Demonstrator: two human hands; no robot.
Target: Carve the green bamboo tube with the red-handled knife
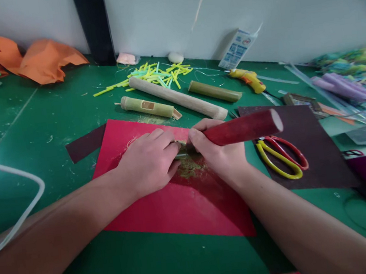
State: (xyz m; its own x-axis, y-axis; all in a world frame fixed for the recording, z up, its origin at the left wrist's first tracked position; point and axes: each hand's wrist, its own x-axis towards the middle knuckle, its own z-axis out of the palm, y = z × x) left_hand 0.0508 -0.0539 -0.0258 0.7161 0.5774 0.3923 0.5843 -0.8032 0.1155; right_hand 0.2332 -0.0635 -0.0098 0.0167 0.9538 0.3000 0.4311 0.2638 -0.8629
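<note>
Yellow-and-red scissors (279, 156) lie on dark paper (321, 151) near the right hand (220, 152).

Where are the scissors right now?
In the head view, the scissors lie right of centre on the dark sheet, to the right of the red sheet and just below the red tool handle in the picture.

The left forearm (70, 228) and the right forearm (300, 222), both bare, are stretched forward from the lower corners and angled inward. The left hand (149, 161) is held just beside the right hand (221, 152), with only a narrow gap kept between them. The back of the left hand is turned upward, its fingers (170, 151) bent into a closed grip. The right hand is clenched too, its thumb (199, 141) pointed forward and toward the left
</note>
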